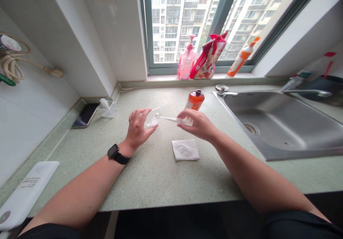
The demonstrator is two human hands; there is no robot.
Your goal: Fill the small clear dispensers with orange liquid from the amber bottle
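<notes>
Over the counter, my left hand [139, 126] grips a small clear plastic container [149, 123] between thumb and fingers. My right hand [199, 122] is closed around the handle of a slim white tool [171, 118] that looks like an electric toothbrush. Its narrow neck points left, and the small round head is at the container's opening; whether they touch I cannot tell. Just behind my right hand stands an orange-brown bottle [195, 100] with a dark, uncapped neck. A folded white tissue [185, 150] lies on the counter in front of my hands.
At left are a dark phone-like slab [85, 115], a clear box with a white nozzle [107, 108] and a long white device [28, 192]. The steel sink [281, 124] is on the right. A pink pump bottle [186, 62], red bag [209, 58] and orange bottle [241, 59] line the windowsill.
</notes>
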